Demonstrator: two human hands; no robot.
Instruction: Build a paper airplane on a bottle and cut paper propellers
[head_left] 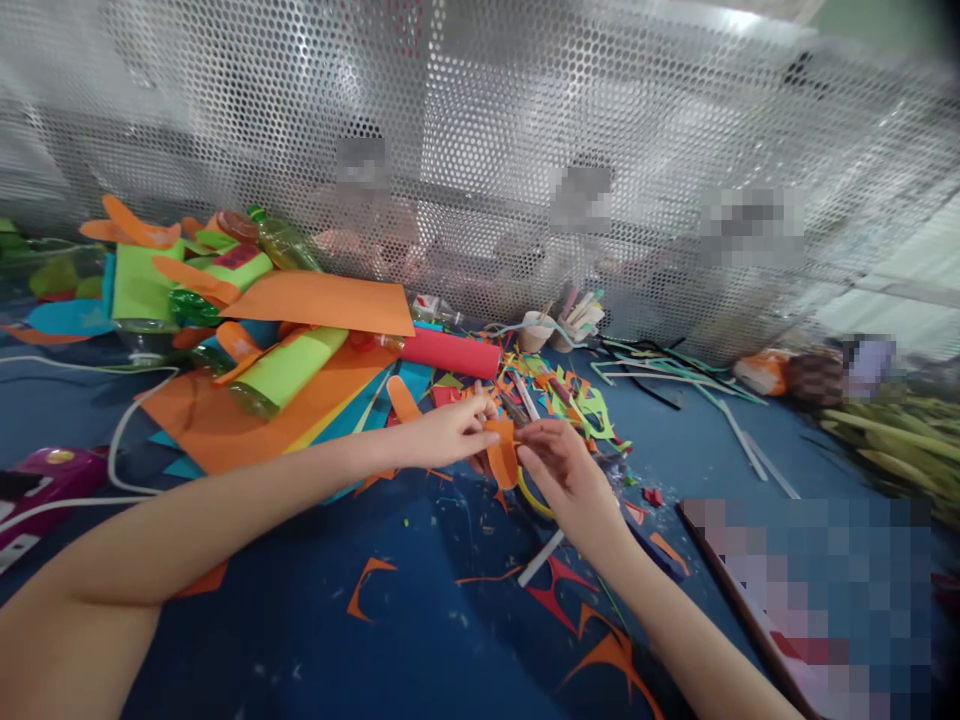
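Both hands meet over the middle of the blue table around a small orange paper piece (503, 460) with a rounded lower end. My left hand (450, 432) pinches its left side between thumb and fingers. The fingers of my right hand (564, 470) are curled round its right edge. Under the right hand shows part of a yellow ring (534, 492); what it belongs to is hidden. Another orange paper piece with a rounded end (403, 398) lies just behind my left wrist. Colourful paper scraps (589, 405) are heaped beyond the hands.
Paper-wrapped bottles (292, 372) and coloured sheets (217, 420) pile up at left, near a purple device (56, 490) with a white cable. A red paper roll (450, 354) and cups of pens (577, 325) stand behind. A tablet-like slab (739, 590) lies right. Perforated metal screen (480, 130) behind.
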